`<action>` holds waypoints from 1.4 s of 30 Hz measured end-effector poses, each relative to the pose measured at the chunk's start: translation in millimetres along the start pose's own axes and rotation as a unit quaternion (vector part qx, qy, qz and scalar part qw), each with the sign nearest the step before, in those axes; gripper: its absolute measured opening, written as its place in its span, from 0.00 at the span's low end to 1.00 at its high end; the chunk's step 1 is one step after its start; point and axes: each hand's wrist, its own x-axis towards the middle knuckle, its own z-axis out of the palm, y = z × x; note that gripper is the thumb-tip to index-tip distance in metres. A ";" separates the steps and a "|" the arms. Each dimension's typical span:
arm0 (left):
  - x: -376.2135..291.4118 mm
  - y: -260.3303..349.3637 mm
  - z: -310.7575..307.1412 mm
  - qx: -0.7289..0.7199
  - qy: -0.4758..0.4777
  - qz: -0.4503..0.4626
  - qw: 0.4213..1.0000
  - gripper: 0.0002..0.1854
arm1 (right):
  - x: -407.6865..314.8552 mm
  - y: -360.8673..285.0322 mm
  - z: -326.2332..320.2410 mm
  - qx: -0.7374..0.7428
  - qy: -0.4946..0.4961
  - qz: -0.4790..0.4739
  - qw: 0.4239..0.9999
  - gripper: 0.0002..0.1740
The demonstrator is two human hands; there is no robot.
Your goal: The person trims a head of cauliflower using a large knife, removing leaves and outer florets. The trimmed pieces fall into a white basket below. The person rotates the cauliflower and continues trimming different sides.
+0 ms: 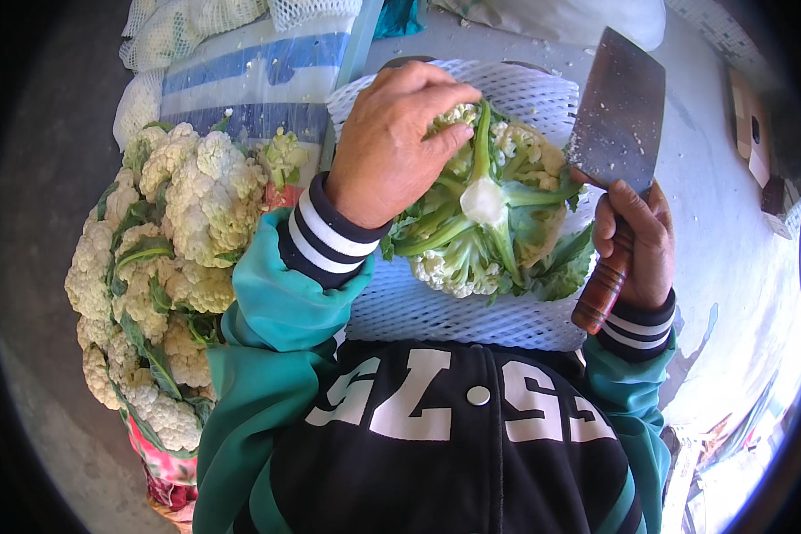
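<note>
A cauliflower head [487, 200] lies stem side up before me, its round cut stem and green leaf ribs showing. My left hand [400, 140] rests over its far left edge, thumb and fingers closed about the florets and a leaf. White foam netting [454, 314] spreads beneath the cauliflower. In my right hand [641, 233] is a cleaver [617, 113], gripped by its reddish-brown wooden handle. The broad blade points away from me, to the right of the cauliflower, with small pale crumbs stuck on it.
Several cauliflowers [207, 200] are heaped at my left, above a red patterned cloth [167, 454]. Net-wrapped cauliflowers [180, 33] sit at the far left, by a blue-and-white striped plastic sheet [253, 73]. A white sack [567, 20] lies at the back; a cardboard box [747, 127] stands far right.
</note>
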 end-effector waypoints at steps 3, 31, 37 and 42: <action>0.9 2.9 -3.1 -0.002 -0.019 -0.011 1.000 0.11 | 2.1 -0.1 9.0 0.007 -0.018 0.019 1.000 0.10; -19.4 -1.9 -1.8 0.017 0.094 0.027 0.995 0.09 | 3.4 -8.6 75.3 -0.140 -0.084 0.068 0.984 0.10; -19.8 -2.0 -5.8 -0.017 0.141 0.016 0.990 0.07 | 5.5 -0.5 88.7 -0.153 -0.087 0.022 0.984 0.11; -24.1 -10.9 -7.3 -0.046 0.246 -0.045 0.967 0.05 | 0.1 0.4 88.6 -0.073 -0.056 -0.014 0.996 0.11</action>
